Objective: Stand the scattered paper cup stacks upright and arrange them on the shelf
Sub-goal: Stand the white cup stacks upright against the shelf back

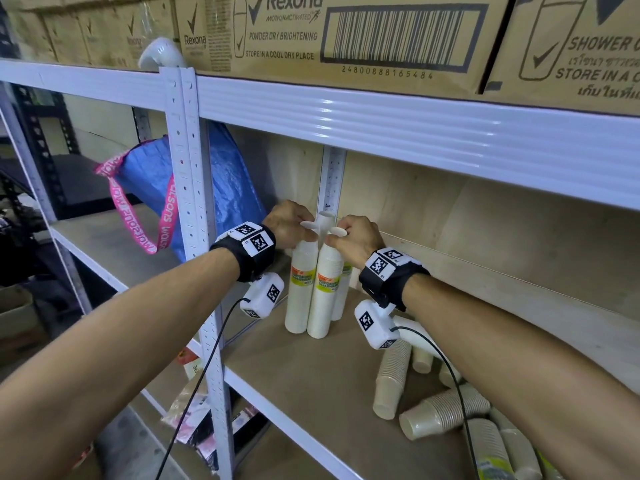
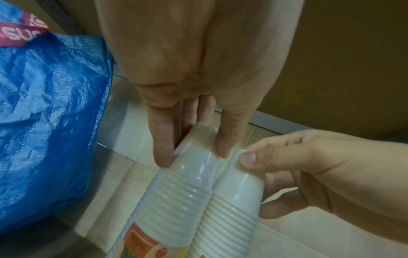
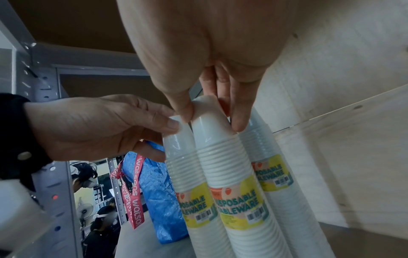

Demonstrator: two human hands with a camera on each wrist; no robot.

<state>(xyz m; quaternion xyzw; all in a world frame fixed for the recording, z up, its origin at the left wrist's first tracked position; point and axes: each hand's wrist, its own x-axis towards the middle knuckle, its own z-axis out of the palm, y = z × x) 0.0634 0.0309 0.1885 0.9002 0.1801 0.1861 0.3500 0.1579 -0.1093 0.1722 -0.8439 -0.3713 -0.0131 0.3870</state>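
Observation:
Three wrapped stacks of white paper cups with yellow labels stand upright together near the shelf's back left corner. My left hand [image 1: 304, 230] [image 2: 193, 153] pinches the top of the left stack [image 1: 300, 289] [image 2: 176, 200] [image 3: 178, 157]. My right hand [image 1: 337, 237] [image 3: 210, 120] pinches the top of the front stack [image 1: 325, 296] [image 2: 234, 200] [image 3: 223, 157] beside it. The third stack [image 1: 343, 289] [image 3: 276, 174] stands just behind them, untouched. Several more stacks, beige [image 1: 391, 379] [image 1: 440, 414] and white [image 1: 491, 448], lie tipped over on the shelf board [image 1: 311, 375] at the right.
A blue woven bag [image 1: 225, 188] [image 2: 48, 122] [image 3: 154, 200] with a pink strap leans on the neighbouring shelf, left of a white upright post [image 1: 194, 202]. A white beam [image 1: 415, 126] carrying Rexona cartons [image 1: 346, 36] runs overhead. A plywood wall [image 1: 485, 220] closes the back.

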